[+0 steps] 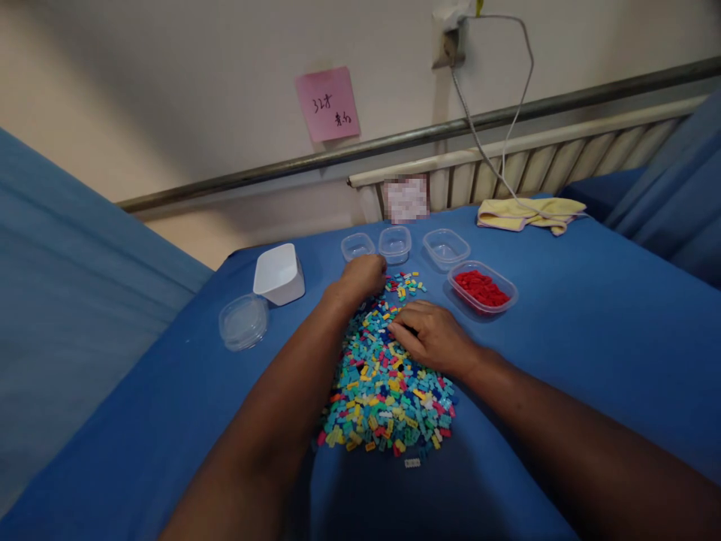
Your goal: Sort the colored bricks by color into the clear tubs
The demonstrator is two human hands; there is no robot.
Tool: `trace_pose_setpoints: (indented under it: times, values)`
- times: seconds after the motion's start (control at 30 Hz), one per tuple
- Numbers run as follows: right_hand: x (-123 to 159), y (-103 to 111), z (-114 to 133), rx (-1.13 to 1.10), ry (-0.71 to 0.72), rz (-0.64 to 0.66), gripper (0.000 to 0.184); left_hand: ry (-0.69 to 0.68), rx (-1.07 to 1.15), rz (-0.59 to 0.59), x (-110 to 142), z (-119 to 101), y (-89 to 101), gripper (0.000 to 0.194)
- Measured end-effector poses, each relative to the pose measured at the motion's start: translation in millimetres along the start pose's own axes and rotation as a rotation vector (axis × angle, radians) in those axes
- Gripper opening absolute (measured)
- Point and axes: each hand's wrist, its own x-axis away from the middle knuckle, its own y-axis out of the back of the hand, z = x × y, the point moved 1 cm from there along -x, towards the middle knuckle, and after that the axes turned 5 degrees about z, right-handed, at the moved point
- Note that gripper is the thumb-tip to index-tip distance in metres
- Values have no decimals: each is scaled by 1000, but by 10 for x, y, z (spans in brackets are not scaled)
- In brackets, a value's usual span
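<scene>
A broad heap of small building bricks (388, 391) in turquoise, yellow, pink, blue and green is spread over the blue cloth. My left hand (365, 275) is closed at the heap's far left edge, close to the clear containers; its fingertips are hidden, so what it holds does not show. My right hand (431, 334) rests low over the heap's right side. Its thumb and fingers are curled together at the bricks, and anything between them is too small to make out. A small scatter of loose bricks (406, 285) lies just beyond both hands.
Clear plastic containers (447, 248) stand in a row at the back, and another holds red bricks (481, 288). To the left are a white bin (280, 275) and clear lids (244, 323). A yellow cloth (529, 213) lies at the back right, under a hanging cable (478, 143).
</scene>
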Motion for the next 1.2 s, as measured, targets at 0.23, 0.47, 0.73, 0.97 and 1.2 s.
trace_pose_setpoints:
  times: [0.23,0.47,0.73,0.97,1.2]
  values:
    - [-4,4,-9,-3,-10,-2,33,-319,-72,13,92,-11,-2,37]
    - [2,6,-15,-20,-18,9,33,-302,-48,87,79,4,50,35]
    - [2,2,-20,-5,-12,3,31,-274,-1,68,189,34,92,25]
    - [-15,-9,-26,13,-7,5,31,-275,717,14,158,-73,53,17]
    - [-40,3,-28,43,-20,14,27,-517,892,10,45,-641,134,13]
